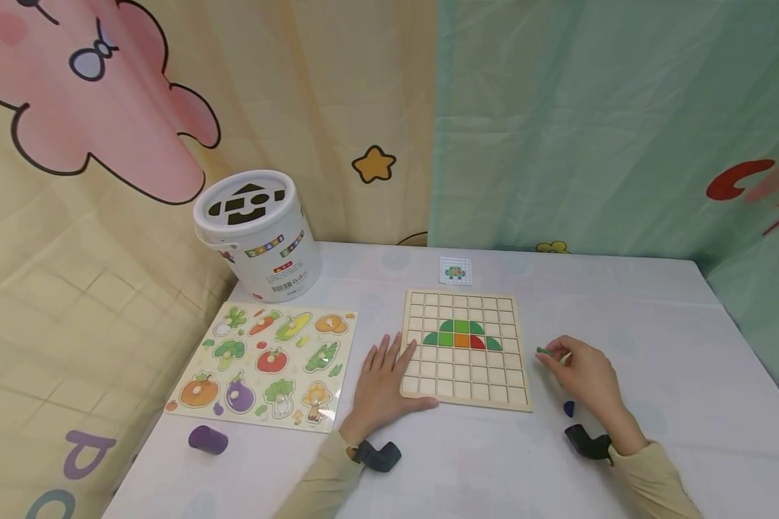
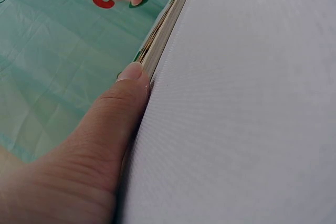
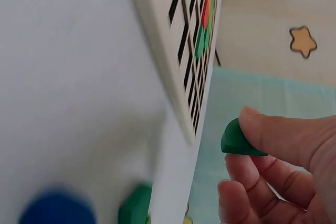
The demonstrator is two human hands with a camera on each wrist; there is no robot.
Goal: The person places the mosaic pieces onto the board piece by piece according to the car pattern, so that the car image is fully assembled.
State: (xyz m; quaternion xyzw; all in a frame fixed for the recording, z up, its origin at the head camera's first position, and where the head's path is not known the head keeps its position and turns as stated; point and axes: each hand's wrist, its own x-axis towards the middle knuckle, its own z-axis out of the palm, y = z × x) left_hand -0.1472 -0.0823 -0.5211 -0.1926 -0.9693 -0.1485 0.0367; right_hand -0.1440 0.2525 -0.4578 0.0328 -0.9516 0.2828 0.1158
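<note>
The wooden grid board lies on the white table. Green, orange and red pieces form a domed shape in its upper middle squares. With fingers spread, my left hand rests at the board's left edge, and its thumb lies along the near edge. My right hand is right of the board, pinching a green quarter-round block between thumb and fingers, apart from the board. A dark blue block lies on the table below that hand. Another green block shows beside it in the right wrist view.
A small pattern card lies behind the board. To the left are a vegetable puzzle board, a white bucket with a shape-cut lid, and a purple cylinder. Printed curtains hang behind the table.
</note>
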